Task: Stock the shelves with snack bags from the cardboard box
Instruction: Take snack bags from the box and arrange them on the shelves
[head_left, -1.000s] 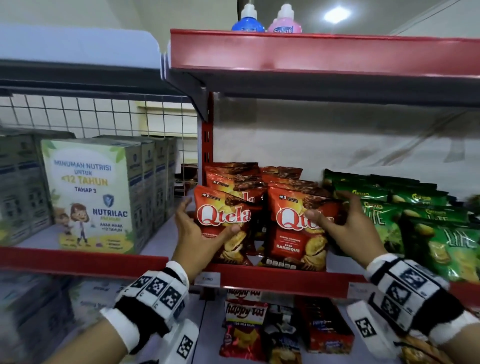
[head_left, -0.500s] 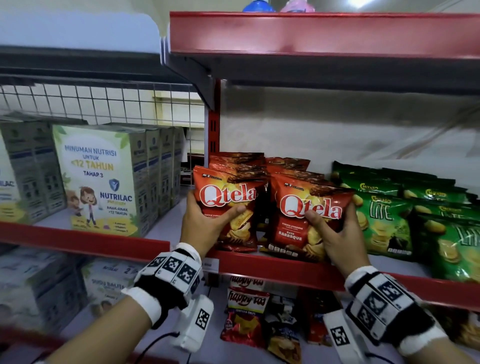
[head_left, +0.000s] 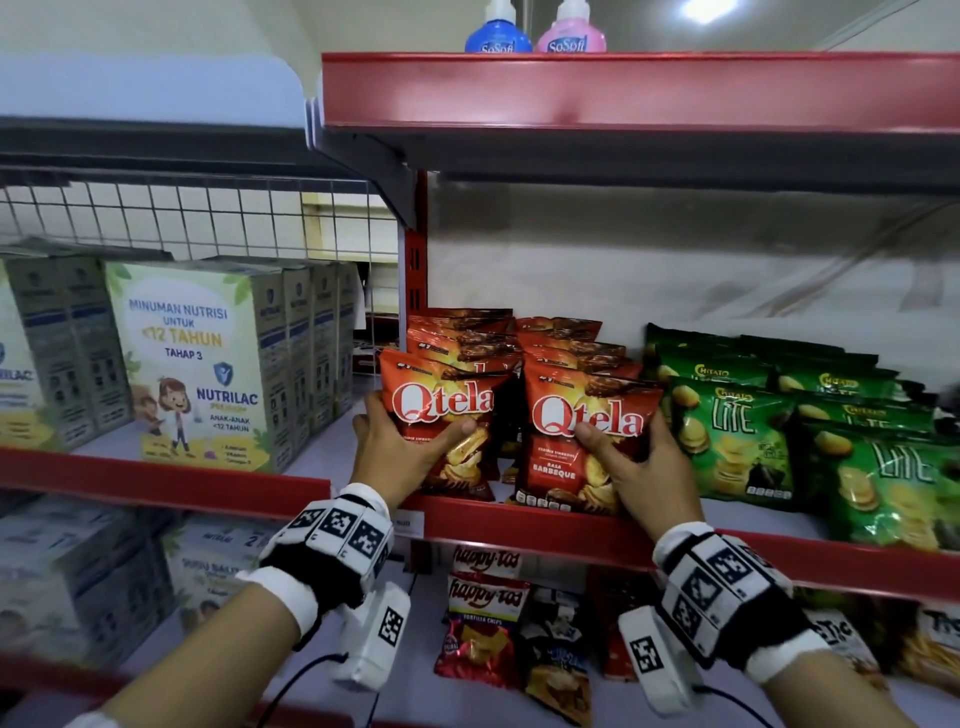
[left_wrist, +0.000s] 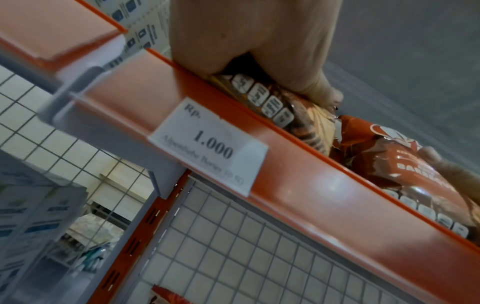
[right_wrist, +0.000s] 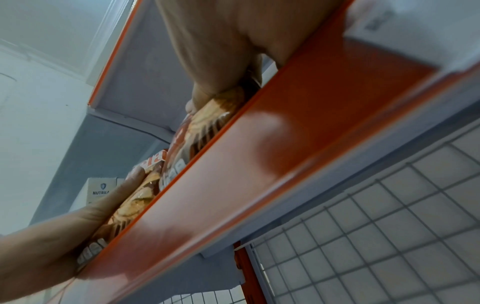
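Two red Qtela bags stand at the near edge of the red shelf (head_left: 545, 525), one in each hand, side by side with a small gap between. Left hand (head_left: 402, 449) grips the left Qtela bag (head_left: 441, 421): thumb across the front below the logo, fingers wrapped behind the bag's left side. Right hand (head_left: 641, 467) grips the right Qtela bag (head_left: 582, 441): thumb on the front just under the logo, fingers curled round its right edge. Both hands clamped on their bags, hands apart, wrists below the shelf lip. Bag bottoms sit at or just above the shelf's front lip; cannot tell if they fully rest on it.

Left wrist view: left hand (left_wrist: 257, 45) over the shelf edge, thumb pressing the left bag's lower front (left_wrist: 270, 102); right bag (left_wrist: 405, 164) just beyond, with a price label (left_wrist: 207, 146) reading 1.000 clipped on the lip. Right wrist view: right hand (right_wrist: 223, 45) on its bag (right_wrist: 207, 121) above the orange-red lip, left hand (right_wrist: 64, 232) further left on the other bag.

More Qtela bags (head_left: 519, 343) stacked in two rows directly behind the held ones. Green Chitato Lite bags (head_left: 737, 441) just right of the right hand. Nutrilac cartons (head_left: 192, 364) on the left shelf section, well apart. Happy Tos bags (head_left: 483, 618) on the shelf below. Two SoSoft bottles (head_left: 535, 36) on the top shelf.
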